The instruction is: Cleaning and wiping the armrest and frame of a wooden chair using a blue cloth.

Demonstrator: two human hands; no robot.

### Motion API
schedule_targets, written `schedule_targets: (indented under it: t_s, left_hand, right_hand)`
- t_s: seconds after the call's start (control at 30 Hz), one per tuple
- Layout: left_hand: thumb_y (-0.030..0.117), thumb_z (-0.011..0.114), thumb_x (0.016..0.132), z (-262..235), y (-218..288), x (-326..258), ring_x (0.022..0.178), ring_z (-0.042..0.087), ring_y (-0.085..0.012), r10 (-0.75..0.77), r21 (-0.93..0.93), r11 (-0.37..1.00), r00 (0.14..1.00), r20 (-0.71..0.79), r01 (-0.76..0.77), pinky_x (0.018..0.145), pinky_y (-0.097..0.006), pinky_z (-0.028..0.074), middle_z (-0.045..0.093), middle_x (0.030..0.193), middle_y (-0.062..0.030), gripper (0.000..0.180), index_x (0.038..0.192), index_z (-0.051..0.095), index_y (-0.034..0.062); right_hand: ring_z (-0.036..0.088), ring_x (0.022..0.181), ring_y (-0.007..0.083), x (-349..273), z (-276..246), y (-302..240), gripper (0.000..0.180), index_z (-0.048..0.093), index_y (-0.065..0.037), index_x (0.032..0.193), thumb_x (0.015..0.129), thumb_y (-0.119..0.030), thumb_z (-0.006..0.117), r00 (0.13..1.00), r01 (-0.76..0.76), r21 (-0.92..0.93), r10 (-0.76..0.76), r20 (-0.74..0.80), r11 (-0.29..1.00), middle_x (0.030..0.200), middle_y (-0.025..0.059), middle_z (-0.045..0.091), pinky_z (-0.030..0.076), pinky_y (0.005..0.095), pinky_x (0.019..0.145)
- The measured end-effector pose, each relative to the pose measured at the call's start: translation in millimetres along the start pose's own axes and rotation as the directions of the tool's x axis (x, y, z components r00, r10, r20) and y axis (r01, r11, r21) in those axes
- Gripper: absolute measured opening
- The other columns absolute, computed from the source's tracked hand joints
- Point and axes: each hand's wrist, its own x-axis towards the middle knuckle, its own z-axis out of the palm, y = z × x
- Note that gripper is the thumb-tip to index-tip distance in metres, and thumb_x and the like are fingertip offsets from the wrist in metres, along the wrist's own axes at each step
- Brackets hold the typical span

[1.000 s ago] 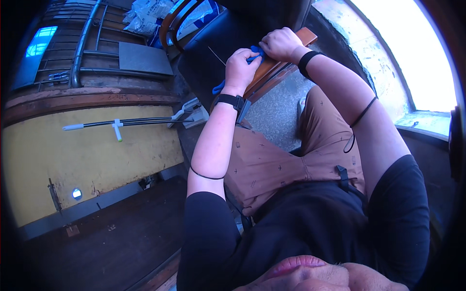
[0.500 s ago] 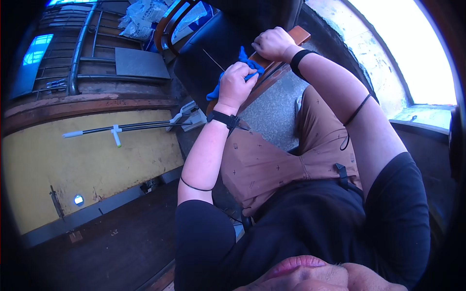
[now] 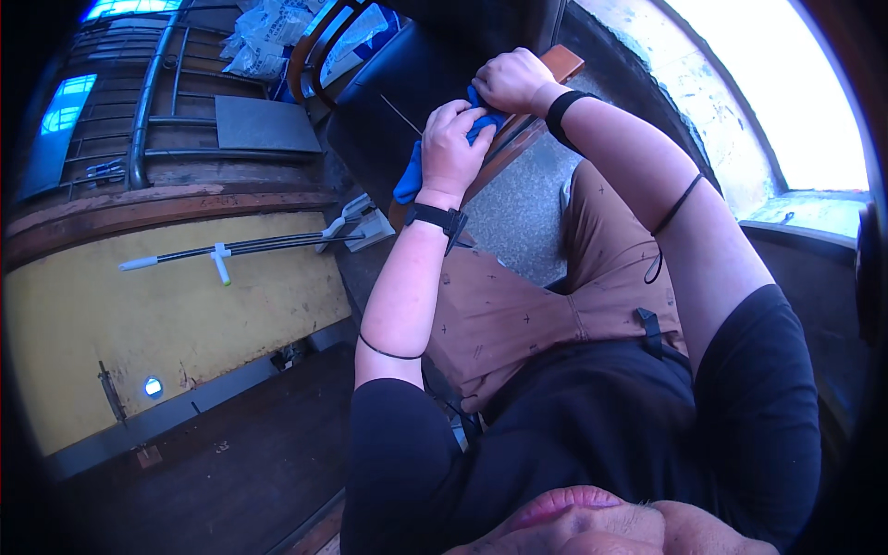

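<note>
Here, the blue cloth (image 3: 407, 180) lies partly on the wooden bar (image 3: 562, 65); the left hand (image 3: 451, 137), its grip narrow, holds it. The right hand (image 3: 515, 81) curls at its upper end, exact hold hidden. Pulled sideways, its loose end could snag the thin rod (image 3: 400, 112).

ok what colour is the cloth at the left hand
The cloth is bright blue, with no pattern visible; it shows in the head view.

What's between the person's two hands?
In the head view, a blue cloth shows between the left hand and the right hand, over the wooden bar.
</note>
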Motion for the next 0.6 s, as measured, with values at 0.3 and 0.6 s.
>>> schedule_targets:
  t_s: [0.3, 0.6]
  left_hand:
    - [0.015, 0.082, 0.082, 3, 5, -1, 0.102, 0.065, -0.0308, 0.069, 0.02, 0.997, 0.998, -0.013, -0.068, 0.089, -0.042, 0.055, 0.071, 0.104, -0.0112, 0.015, 0.093, 0.078, 0.0054]
    - [0.01, 0.083, 0.077, 0, 6, -11, 0.089, 0.065, -0.0294, 0.086, 0.043, 0.995, 0.996, -0.025, -0.085, 0.08, -0.04, 0.054, 0.069, 0.089, -0.0085, 0.013, 0.08, 0.072, 0.0053]
  right_hand:
    - [0.073, 0.084, 0.0273, 2, -3, -8, 0.042, 0.081, -0.011, 0.092, 0.104, -0.035, 0.048, 0.999, -0.014, -0.024, 0.015, 0.04, 1.0, 0.09, 0.0101, 0.077, 0.058, 0.0388, 0.083]
    - [0.073, 0.086, 0.0271, 1, 0, -4, 0.046, 0.08, -0.011, 0.096, 0.107, -0.037, 0.044, 1.0, -0.003, -0.047, 0.003, 0.01, 0.999, 0.094, 0.0091, 0.078, 0.058, 0.038, 0.083]
